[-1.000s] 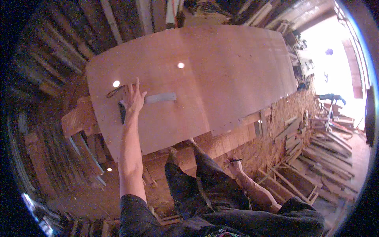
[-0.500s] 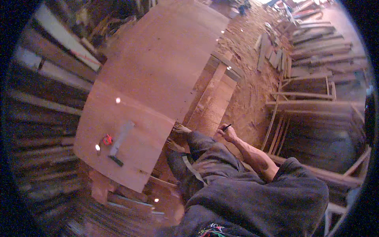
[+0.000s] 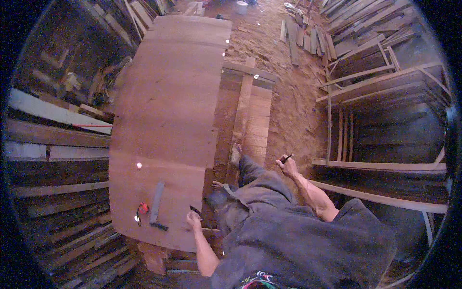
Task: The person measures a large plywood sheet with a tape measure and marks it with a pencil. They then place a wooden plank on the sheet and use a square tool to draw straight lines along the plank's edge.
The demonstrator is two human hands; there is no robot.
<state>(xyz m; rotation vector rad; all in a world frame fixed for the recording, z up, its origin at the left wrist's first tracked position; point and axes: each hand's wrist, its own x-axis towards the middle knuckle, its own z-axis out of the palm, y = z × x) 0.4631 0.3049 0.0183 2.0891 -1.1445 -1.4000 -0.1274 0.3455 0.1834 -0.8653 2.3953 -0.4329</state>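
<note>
1. Down at the near edge of the large reddish-brown plywood sheet (image 3: 168, 111), the left hand (image 3: 194, 220) rests with its fingers curled on a small dark object (image 3: 195, 210), too small to tell what it is.
2. Just left of that hand, a grey metal try square with a dark stock (image 3: 157, 206) lies flat on the sheet.
3. Beside the square, a small red tape measure (image 3: 142, 208) sits near the sheet's left edge.
4. Out to the right, well apart from the sheet, the right hand (image 3: 288, 166) is raised with its fingers pinched together on a thin dark pencil (image 3: 287, 157).
5. Below the sheet's right side, a wooden frame table (image 3: 250, 115) of pale planks carries it, and the person's bare foot (image 3: 235, 155) rests against it.
6. Around it all, sawdust covers the floor (image 3: 293, 86), stacked timber planks (image 3: 53, 139) line the left, and wooden frames (image 3: 380, 86) stand at the right.
</note>
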